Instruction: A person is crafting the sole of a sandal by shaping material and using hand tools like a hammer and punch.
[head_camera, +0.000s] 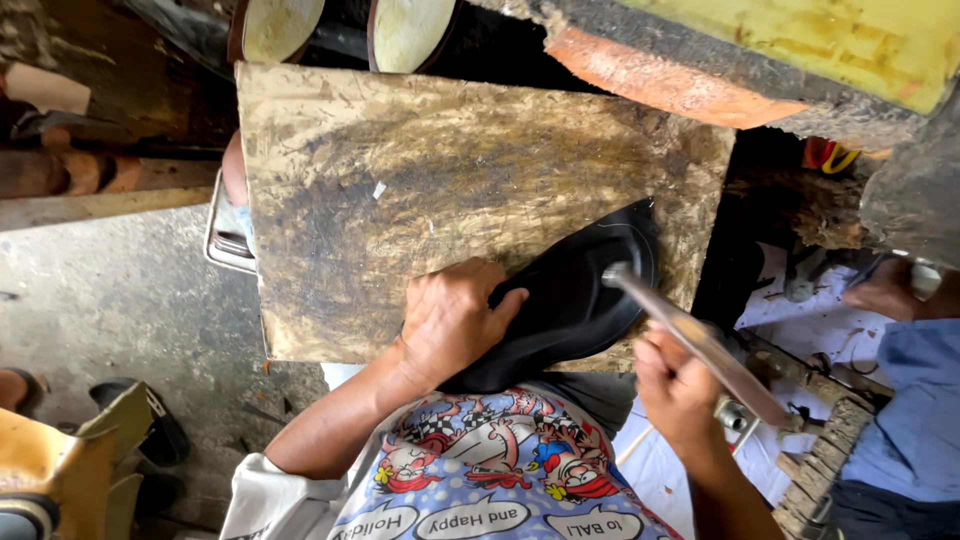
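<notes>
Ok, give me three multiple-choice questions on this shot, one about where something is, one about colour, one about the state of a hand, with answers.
1. Where does the black leather shoe upper lie?
A. on the worn wooden board
B. on the grey floor
C. in a metal tray

2. What colour is the shoe upper?
A. yellow
B. black
C. red

3. What is the right hand doing?
A. resting open and empty
B. gripping the wooden-handled hammer
C. pressing the board

Answers: 1 A, it rests on the board under the left hand. 2 B, it is dark all over. 3 B, the fingers wrap the handle, the head on the leather.
</notes>
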